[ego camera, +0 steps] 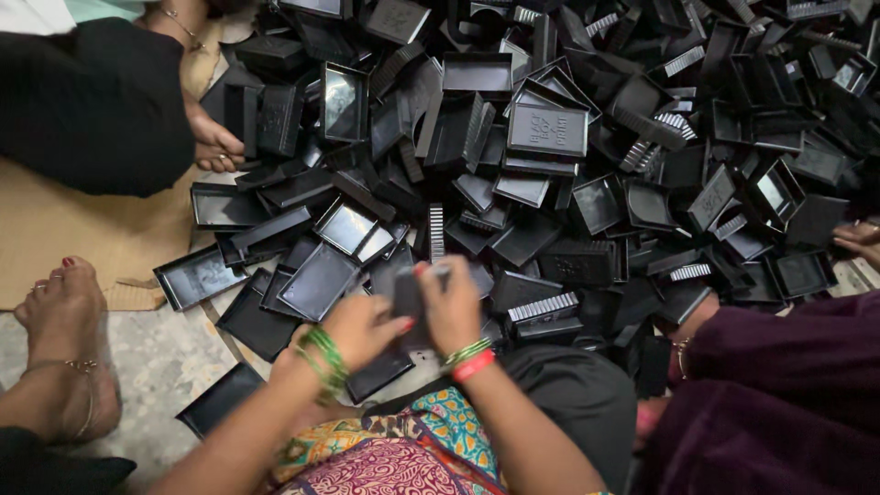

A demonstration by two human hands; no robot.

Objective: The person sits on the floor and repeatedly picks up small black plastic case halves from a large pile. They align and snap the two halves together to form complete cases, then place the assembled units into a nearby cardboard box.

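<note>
While both hands grip it, a black plastic part (pixel 410 298) sits lower centre of frame: left hand (pixel 359 328) and right hand (pixel 451 307) clamped on its sides. Possibly two pieces; blurred. Behind, upper right, a heap of black trays (pixel 587 137) covers the floor (pixel 165 357). Bare foot (pixel 66 316), lower left.

I am seeing no packages, paper labels, signs or screens; I am noting only raised moulded lettering on a black rectangular tray (pixel 547 130) lying atop the pile.

Green bangles on left hand (pixel 362 330), green and red bangles on right hand (pixel 451 307), red-painted nails, multicoloured patterned garment
</note>
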